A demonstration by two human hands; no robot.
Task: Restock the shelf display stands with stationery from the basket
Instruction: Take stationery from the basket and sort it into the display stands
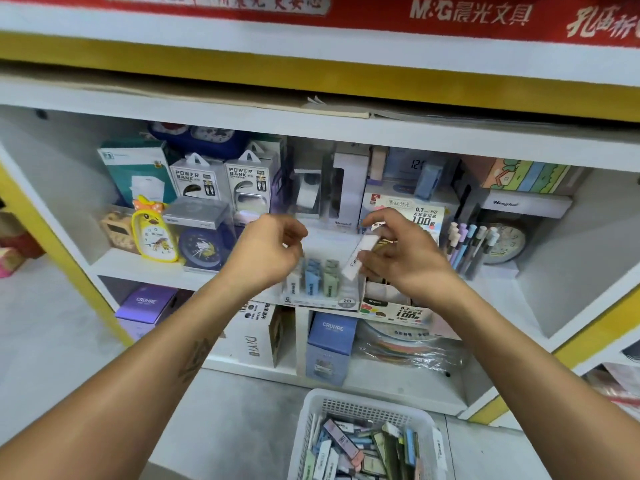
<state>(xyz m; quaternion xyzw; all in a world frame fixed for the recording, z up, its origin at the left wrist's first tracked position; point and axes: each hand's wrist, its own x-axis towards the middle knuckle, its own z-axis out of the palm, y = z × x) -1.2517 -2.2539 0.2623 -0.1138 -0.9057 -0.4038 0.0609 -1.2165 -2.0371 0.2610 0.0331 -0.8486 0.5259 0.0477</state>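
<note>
From your head camera, your right hand [403, 252] pinched one white lead case [360, 257], tilted, over the display stand [322, 299] at the shelf's front edge. Your left hand [268, 252] hovered beside it, fingers loosely curled, holding nothing. Three colours of cases stood in the stand: white, blue, green. The basket [363, 407] sat below, well apart, with bare floor between.
</note>
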